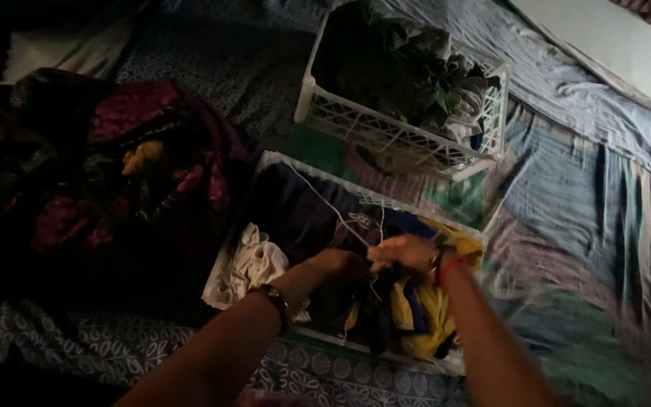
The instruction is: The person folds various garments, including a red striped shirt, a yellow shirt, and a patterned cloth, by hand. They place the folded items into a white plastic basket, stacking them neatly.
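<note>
Seen from above, a person's two hands meet over a white crate (229, 265) packed with clothes on a patterned bedspread (582, 196). The left hand (338, 264), a watch (271, 300) on its wrist, and the right hand (407, 252), with a red band (446, 265) at the wrist, are drawn close together, both pinched shut on a small dark garment (374, 301) that hangs from the fingers into the crate. The light is dim and the right forearm is blurred, so the exact grip cannot be told.

The garment sits just above a yellow piece of clothing (423, 313), with a white cloth (254, 260) bunched at the crate's left end. A thin white cord (325, 200) runs across the dark fabric behind the hands. A second white crate (386, 136), filled with dark green clothes, stands just beyond, and a heap of maroon and dark fabric (122, 166) lies to the left.

Handling this well probably means keeping both pinches near the garment's edge, lifting it free of the yellow piece, and keeping the fingers out of the cord so nothing snags.
</note>
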